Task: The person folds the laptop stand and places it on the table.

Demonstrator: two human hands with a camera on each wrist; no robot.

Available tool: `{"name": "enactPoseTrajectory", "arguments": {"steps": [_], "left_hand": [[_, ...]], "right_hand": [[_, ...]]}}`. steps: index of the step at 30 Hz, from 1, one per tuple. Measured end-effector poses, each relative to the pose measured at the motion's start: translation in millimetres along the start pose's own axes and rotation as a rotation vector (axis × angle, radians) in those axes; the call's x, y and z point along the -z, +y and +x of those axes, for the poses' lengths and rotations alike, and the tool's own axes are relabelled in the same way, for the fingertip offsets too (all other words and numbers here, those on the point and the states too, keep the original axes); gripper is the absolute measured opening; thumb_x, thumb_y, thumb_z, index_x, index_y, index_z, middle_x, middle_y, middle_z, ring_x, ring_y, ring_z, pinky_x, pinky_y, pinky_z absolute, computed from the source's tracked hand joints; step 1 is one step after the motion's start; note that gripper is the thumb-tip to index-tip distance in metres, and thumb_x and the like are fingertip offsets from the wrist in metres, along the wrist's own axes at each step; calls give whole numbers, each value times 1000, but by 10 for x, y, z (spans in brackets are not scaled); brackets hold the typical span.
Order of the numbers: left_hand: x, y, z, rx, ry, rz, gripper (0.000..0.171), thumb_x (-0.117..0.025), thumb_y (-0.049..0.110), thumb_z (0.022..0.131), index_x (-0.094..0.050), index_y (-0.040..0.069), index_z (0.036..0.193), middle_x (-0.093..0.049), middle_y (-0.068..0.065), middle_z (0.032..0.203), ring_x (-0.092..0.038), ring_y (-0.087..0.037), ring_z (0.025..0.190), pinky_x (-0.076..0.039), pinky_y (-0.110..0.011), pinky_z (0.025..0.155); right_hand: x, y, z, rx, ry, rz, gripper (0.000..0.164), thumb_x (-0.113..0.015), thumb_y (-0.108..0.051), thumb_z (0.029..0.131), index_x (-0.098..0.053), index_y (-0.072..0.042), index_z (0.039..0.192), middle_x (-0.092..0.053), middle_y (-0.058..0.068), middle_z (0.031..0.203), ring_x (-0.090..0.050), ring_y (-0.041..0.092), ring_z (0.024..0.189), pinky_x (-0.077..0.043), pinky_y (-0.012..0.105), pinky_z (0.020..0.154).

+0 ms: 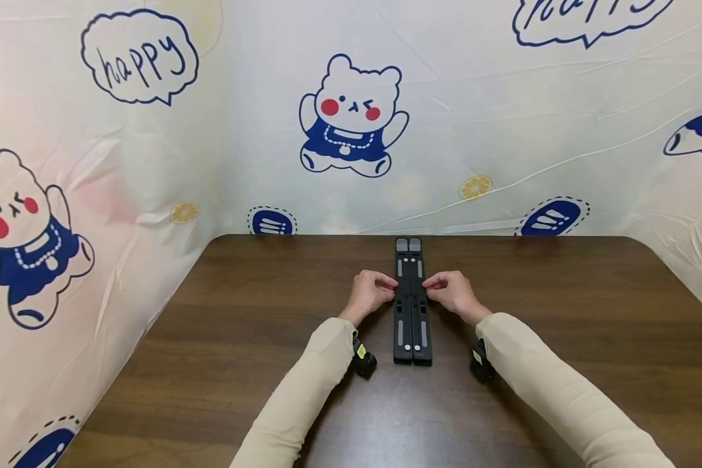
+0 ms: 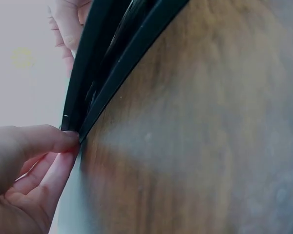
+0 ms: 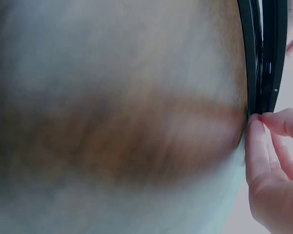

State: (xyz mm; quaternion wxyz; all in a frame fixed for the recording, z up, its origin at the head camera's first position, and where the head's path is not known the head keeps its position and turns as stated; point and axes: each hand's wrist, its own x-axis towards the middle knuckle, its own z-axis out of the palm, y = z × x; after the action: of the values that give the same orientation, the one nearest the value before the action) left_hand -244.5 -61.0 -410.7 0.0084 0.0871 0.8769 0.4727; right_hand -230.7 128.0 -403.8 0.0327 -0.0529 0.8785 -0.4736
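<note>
A folded black laptop stand [image 1: 410, 312] lies lengthwise on the table, its two bars side by side, with grey pads and white dots on top. From its left side, my left hand [image 1: 370, 292] pinches an edge with thumb and fingers. My right hand [image 1: 453, 292] does the same on the opposite side. In the left wrist view, the thumb and fingertips of the left hand meet at the end of the dark bars. The right wrist view has the right hand [image 3: 276, 156] pinching the stand [image 3: 251, 53], which shows a narrow gap between its layers.
The brown wood-grain table [image 1: 240, 364] has rounded far corners. Behind and beside it hangs a pale curtain [image 1: 246, 117] printed with bears and lettering. Small black wrist cameras [image 1: 365, 363] sit below the cream sleeves [image 1: 310, 383].
</note>
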Motion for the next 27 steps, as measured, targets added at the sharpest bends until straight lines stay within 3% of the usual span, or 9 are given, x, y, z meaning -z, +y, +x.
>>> {"name": "enactPoseTrajectory", "arguments": {"steps": [9,16,18,23,27], "left_hand": [[56,-52,-14,18,-54,-30,15,-69,-4,70,-70,2,84,-67,-8,78,-63,-12,67,-49,-21,61],[101,-2,-109,29,-181,14,18,-67,8,77,-67,3,94,-65,-6,84,-60,-13,75,-48,-22,64],[123,34,-141,11,-202,50,22,-66,13,79,-65,3,100,-64,-6,91,-59,-16,82,-48,-25,69],[196,120,-192,-58,-103,163,40,-61,21,84,-53,4,120,-53,-10,120,-47,-25,111,-39,-38,91],[267,164,-209,-94,-27,293,54,-58,30,86,-41,7,131,-39,-10,135,-32,-27,125,-28,-41,100]], "right_hand": [[-8,10,32,-65,-86,73,25,-61,0,80,-57,9,103,-62,19,93,-59,21,82,-49,30,72],[73,54,-94,-23,-152,32,27,-62,-4,80,-57,9,103,-62,17,91,-59,19,79,-50,30,71],[115,54,-167,19,-174,-24,29,-62,-7,82,-56,9,105,-61,17,93,-58,21,81,-50,32,71],[218,9,-295,145,-191,-235,41,-59,-17,85,-51,9,115,-55,24,110,-54,33,98,-45,43,81],[254,-62,-305,165,-151,-335,55,-55,-28,88,-41,9,126,-42,27,127,-40,39,115,-34,51,92]]}}
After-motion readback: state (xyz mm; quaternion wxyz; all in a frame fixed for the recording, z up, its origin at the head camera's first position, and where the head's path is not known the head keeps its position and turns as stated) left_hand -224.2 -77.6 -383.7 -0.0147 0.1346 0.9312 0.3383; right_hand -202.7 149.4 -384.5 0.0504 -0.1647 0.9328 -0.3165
